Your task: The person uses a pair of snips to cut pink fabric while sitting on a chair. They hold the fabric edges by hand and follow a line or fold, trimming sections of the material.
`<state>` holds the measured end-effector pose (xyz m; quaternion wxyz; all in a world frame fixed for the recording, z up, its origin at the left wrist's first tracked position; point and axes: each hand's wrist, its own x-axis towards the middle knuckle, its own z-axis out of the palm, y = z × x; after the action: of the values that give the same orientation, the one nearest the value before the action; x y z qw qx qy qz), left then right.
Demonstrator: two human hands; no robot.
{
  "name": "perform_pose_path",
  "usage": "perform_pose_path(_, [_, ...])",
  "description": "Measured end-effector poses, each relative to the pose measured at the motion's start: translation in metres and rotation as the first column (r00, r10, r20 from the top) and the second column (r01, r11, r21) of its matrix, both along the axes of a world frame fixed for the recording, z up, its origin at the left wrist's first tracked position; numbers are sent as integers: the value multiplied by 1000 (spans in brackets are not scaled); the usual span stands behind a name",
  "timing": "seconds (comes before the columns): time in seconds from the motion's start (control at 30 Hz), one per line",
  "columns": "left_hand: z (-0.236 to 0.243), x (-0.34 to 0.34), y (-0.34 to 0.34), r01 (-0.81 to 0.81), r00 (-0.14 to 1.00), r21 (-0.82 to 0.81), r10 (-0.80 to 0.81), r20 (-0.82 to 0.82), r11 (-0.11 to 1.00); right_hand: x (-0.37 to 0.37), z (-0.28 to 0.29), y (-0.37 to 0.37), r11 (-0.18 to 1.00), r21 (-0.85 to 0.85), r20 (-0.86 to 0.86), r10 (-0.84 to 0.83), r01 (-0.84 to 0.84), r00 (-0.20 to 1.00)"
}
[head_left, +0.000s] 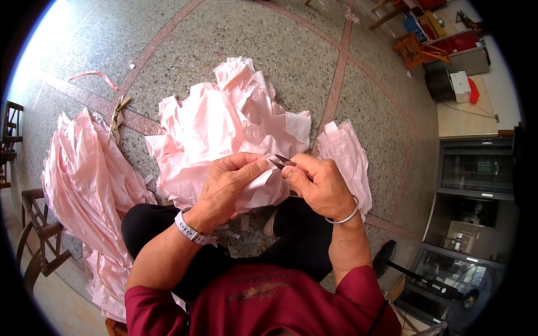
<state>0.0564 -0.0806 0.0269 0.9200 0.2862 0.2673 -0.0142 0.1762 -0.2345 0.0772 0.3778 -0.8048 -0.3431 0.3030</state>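
Note:
A big heap of shiny pale pink fabric [210, 115] spreads over the floor in front of my legs and up toward my lap. My left hand [221, 187], with a pale watch on its wrist, pinches an edge of this fabric between thumb and fingers. Just right of it, my right hand [324, 182] is closed around small dark thread snips [286, 161]. Their pointed blades are parted and touch or nearly touch the fabric edge at my left fingertips. The handle is mostly hidden in my right palm.
More pink fabric [84, 168] is piled at the left, and a smaller stack [347, 159] lies at the right. A tan strip [117, 120] and a pink ribbon [95, 74] lie on the speckled floor. A wooden chair [47, 231] stands left; dark glass-fronted cabinets [476, 171] stand right.

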Motion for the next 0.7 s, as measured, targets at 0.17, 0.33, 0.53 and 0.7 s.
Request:
perform_pose_path(0.17, [2, 0, 0, -1, 1000, -19, 1, -10, 1000, 1, 1, -1, 1000, -22, 16, -9, 9, 1000])
perform_pose_path(0.33, [-5, 0, -1, -6, 1000, -1, 6, 4, 1000, 1, 1, -1, 1000, -18, 16, -3, 3, 1000])
perform_pose_path(0.53, [-4, -1, -1, -2, 1000, -28, 2, 2, 1000, 1, 1, 0, 999, -36, 23, 0, 0, 1000])
perform_pose_path(0.7, [-6, -3, -1, 7, 1000, -28, -7, -12, 1000, 3, -6, 0, 999, -15, 3, 33, -33, 999])
